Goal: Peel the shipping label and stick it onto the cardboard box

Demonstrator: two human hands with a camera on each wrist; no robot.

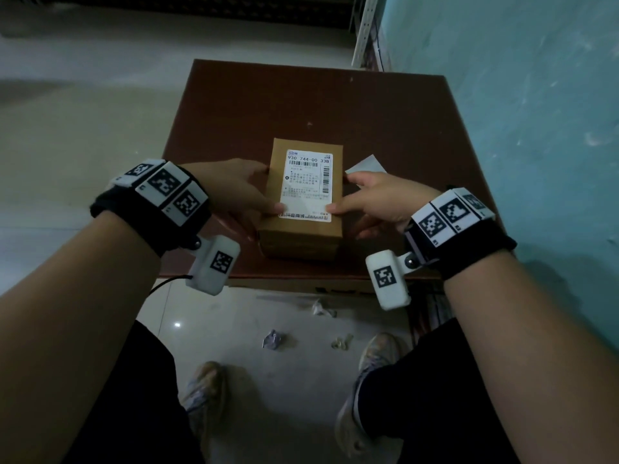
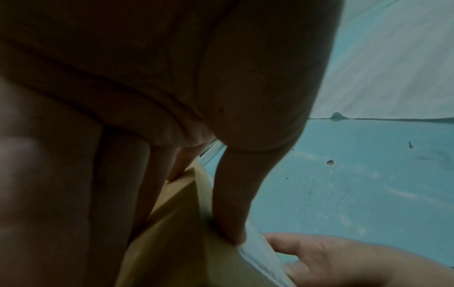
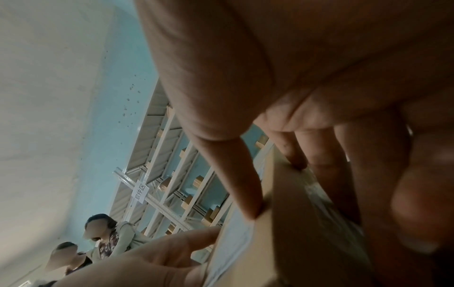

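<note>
Now my left hand (image 1: 234,192) and right hand (image 1: 375,202) both grip the box (image 1: 301,236), thumbs pressing the label (image 1: 306,185) flat.

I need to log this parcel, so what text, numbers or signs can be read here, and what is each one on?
"930 744-00 33B": top of the shipping label on the cardboard box.
"取件区": white sign on the shelving rack.
Label's barcodes, small print and bottom line: too small to read.
Square black-and-white markers on the wristbands: patterns, not text.
</note>
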